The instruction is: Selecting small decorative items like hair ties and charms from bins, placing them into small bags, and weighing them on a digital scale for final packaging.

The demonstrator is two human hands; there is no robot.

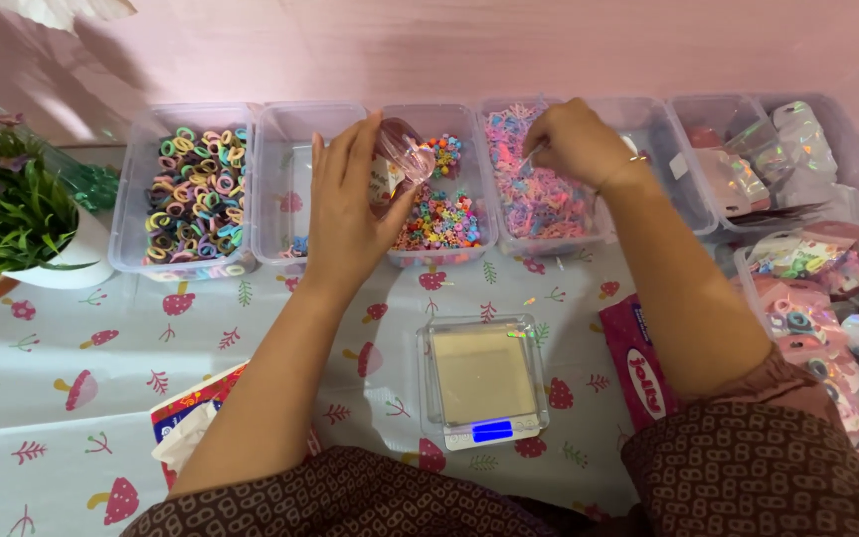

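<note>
Hands [350, 204], two; bins [191, 189], five; scale [484, 383], one.

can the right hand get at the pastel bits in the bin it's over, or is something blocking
Probably yes. The right hand is already down in the open, lidless bin among the pastel bits, and nothing lies over them.

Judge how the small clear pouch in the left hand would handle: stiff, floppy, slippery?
The clear pouch looks like thin glossy film, so probably floppy and a bit slippery. The left hand lifts it in its fingertips over the bead bin, suggesting little weight.
</note>
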